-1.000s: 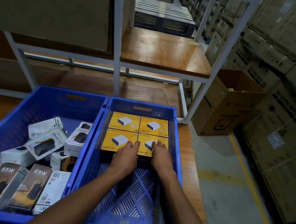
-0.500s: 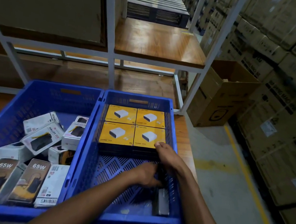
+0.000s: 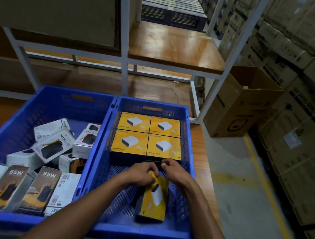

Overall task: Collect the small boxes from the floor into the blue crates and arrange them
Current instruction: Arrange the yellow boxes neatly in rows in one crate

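Two blue perforated plastic crates (image 3: 135,233) on a glossy varnished wooden shelf board (image 3: 207,148); yellow printed cardboard boxes (image 3: 147,136), smooth-faced; matt brown corrugated carton (image 3: 240,109); white painted metal rack frame (image 3: 127,38).

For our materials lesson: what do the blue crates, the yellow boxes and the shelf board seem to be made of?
Right blue crate: likely moulded plastic, matte, with a perforated lattice floor and walls.
Yellow boxes: probably printed cardboard, slightly glossy, with crisp folded edges.
Shelf board: looks like wood or wood-effect laminate, varnished; grain and light reflections show.
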Demonstrator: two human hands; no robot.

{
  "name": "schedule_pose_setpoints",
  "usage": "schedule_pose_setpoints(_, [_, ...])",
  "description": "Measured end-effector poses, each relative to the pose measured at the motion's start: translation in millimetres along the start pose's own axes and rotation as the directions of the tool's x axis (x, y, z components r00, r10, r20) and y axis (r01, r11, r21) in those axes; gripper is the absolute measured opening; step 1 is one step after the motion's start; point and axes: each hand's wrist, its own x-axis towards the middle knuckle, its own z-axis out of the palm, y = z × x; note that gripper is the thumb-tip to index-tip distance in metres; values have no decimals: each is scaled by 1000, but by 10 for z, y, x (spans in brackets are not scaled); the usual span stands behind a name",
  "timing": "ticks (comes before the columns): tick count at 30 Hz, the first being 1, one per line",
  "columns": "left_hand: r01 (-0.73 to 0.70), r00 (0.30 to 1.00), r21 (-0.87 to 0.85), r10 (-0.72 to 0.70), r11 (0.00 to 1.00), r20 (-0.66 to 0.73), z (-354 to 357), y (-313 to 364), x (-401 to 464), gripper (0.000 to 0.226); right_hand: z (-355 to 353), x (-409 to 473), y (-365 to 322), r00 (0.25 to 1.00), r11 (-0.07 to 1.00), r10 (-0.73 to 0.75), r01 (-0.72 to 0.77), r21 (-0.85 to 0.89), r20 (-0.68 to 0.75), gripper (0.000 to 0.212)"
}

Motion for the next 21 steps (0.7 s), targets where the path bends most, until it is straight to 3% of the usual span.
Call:
schedule_pose_setpoints(3, [-4, 989, -224, -30, 974, -145, -200, 12, -36, 20, 48, 10, -14, 999, 1000, -23, 23, -11, -28, 48])
schedule_pose_setpoints(6, [-73, 963, -437, -50, 896, -264, -345, 11, -91, 19, 46, 92, -48, 996, 995, -13, 21, 97, -89, 65])
schedule_pose_setpoints(9, [-161, 928, -535, -57, 829, -368, -390, -45, -112, 22, -22, 123, -112, 992, 987, 3, 18, 159, -127, 62])
schedule_pose_setpoints(12, [-240, 882, -687, -142, 686, -450, -379, -102, -109, 27, -88, 156, -134, 988, 975, -20, 53, 214, -155, 58])
schedule_pose_setpoints(14, [-271, 854, -739, -200, 617, -480, -355, -157, -88, 30, -65, 206, -123, 982, 948, -19, 77, 307, -186, 78])
schedule_pose_setpoints(15, [-285, 841, -739, -210, 611, -498, -343, -187, -73, 34, -41, 247, -108, 981, 938, -15, 80, 337, -192, 88])
schedule_pose_setpoints(17, [-303, 820, -717, -212, 628, -532, -341, -220, -49, 46, 31, 273, -135, 978, 939, -41, 107, 326, -204, 81])
schedule_pose_setpoints(21, [-174, 796, -522, -193, 835, -574, -385, -185, -58, 61, 120, 219, -311, 956, 972, -107, 159, 175, -272, 63])
